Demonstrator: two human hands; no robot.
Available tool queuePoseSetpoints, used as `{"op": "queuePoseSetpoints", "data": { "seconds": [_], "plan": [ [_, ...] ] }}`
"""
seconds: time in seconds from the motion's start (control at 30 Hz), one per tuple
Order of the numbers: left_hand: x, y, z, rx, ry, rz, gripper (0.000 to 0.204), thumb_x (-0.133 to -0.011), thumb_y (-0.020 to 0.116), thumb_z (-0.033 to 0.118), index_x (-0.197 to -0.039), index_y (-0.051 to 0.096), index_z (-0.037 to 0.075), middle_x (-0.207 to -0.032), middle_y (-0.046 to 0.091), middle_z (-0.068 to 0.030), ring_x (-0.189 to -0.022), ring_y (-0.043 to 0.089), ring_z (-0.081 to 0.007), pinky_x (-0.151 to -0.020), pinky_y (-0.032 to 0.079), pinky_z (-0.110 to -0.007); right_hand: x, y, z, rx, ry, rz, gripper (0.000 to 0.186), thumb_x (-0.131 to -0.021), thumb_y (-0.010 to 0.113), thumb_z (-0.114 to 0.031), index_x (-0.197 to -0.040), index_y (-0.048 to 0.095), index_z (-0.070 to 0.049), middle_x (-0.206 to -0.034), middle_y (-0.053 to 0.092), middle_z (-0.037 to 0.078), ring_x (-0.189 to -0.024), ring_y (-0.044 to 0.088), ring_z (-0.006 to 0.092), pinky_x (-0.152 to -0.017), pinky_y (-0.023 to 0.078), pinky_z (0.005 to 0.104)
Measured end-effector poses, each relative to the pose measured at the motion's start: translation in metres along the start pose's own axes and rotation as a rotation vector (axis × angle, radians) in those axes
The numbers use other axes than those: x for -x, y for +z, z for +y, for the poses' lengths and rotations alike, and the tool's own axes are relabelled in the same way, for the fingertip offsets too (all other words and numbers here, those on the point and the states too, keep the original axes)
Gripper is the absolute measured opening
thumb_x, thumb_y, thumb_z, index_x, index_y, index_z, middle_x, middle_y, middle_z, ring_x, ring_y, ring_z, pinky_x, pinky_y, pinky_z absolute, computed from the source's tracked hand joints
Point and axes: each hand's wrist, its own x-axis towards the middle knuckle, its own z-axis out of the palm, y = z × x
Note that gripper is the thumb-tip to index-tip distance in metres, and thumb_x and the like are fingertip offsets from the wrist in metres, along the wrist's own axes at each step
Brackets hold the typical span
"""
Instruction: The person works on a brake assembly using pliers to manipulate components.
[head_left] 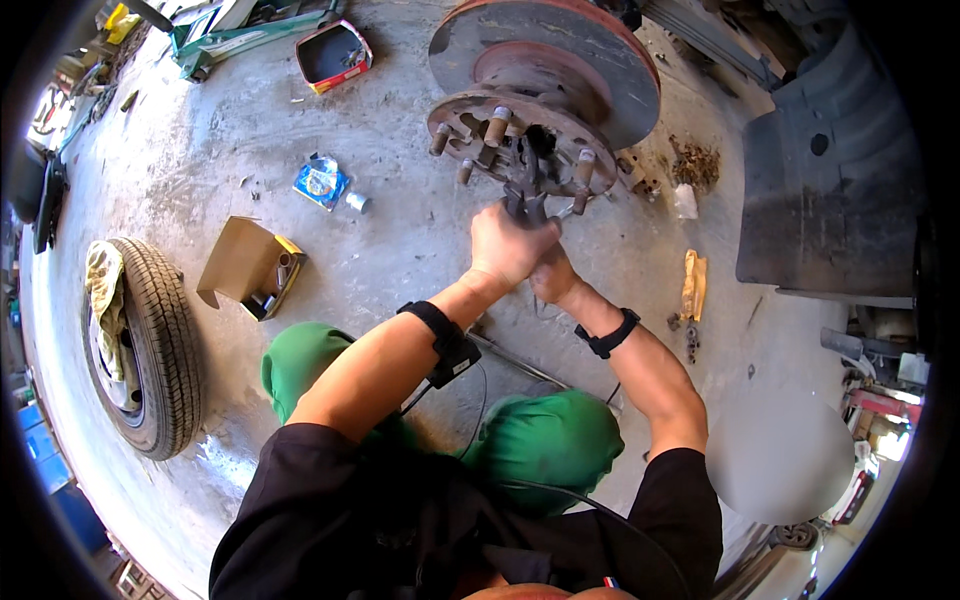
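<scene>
A rusty wheel hub (480,140) with studs and a brake disc (610,85) is at the top centre of the head view. My left hand (512,245) is closed on a dark metal tool (525,205), which reaches up to the middle of the hub; its exact kind is hard to make out. My right hand (550,275) grips just below and to the right of my left, partly hidden by it. The left hand is slightly blurred.
A tyre (160,350), an open cardboard box (240,250), a blue packet (322,185) and a tray (340,55) lie on the concrete floor (380,250) to the left. At right are a yellow wrapper (694,285) and dark vehicle bodywork (820,200). My green-covered knees (545,440) are below.
</scene>
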Motion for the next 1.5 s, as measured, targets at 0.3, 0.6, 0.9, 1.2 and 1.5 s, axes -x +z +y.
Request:
{"op": "queuePoseSetpoints", "data": {
  "seconds": [0.3,0.6,0.9,1.2,1.5],
  "plan": [
    [0.016,-0.028,0.025,-0.237,-0.106,-0.095,0.06,-0.074,0.085,0.045,-0.096,0.061,-0.006,-0.083,0.068,-0.0121,-0.076,0.062,-0.0157,-0.071,0.052,-0.033,-0.031,-0.041,-0.067,-1.124,0.916,-0.032,0.042,-0.086,0.059,-0.007,-0.126,0.056,0.004,-0.115,0.065,0.013,-0.111,0.062,0.025,-0.097,0.049,0.0382],
    [-0.005,-0.064,0.017,0.003,0.018,-0.224,0.046,-0.094,0.066,0.042,-0.09,0.063,-0.003,-0.074,0.063,-0.0082,-0.069,0.055,-0.0137,-0.064,0.048,-0.033,-0.055,-0.037,-0.064,-1.687,0.804,0.099,0.063,-0.08,0.066,-0.004,-0.139,0.044,0.001,-0.128,0.059,0.014,-0.12,0.058,0.0316,-0.096,0.05,0.0613],
    [0.004,-0.067,0.03,-0.231,0.159,-0.169,0.049,-0.095,0.063,0.042,-0.082,0.063,-0.005,-0.065,0.059,-0.0163,-0.059,0.053,-0.0193,-0.059,0.046,-0.037,-0.034,-0.038,-0.048,-1.659,0.772,-0.057,0.057,-0.085,0.064,-0.012,-0.139,0.047,0.0,-0.13,0.06,0.014,-0.121,0.058,0.0314,-0.092,0.052,0.0593],
    [0.014,-0.081,0.038,-0.242,0.031,-0.271,0.051,-0.097,0.058,0.047,-0.087,0.065,-0.003,-0.071,0.064,-0.0148,-0.064,0.059,-0.0211,-0.063,0.048,-0.036,-0.04,-0.009,-0.073,-1.761,0.647,0.078,0.049,-0.086,0.066,-0.018,-0.131,0.054,-0.003,-0.115,0.065,0.012,-0.102,0.064,0.0282,-0.086,0.051,0.0468],
    [0.014,-0.077,0.055,-0.032,-0.148,-0.511,0.056,-0.091,0.067,0.053,-0.094,0.064,-0.003,-0.082,0.062,-0.0031,-0.078,0.053,-0.009,-0.07,0.048,-0.03,-0.049,-0.023,-0.11,-1.883,0.816,0.177,0.027,-0.087,0.066,-0.019,-0.107,0.055,-0.006,-0.08,0.052,0.005,-0.068,0.049,0.018,-0.061,0.041,0.0354]
  ]
}}
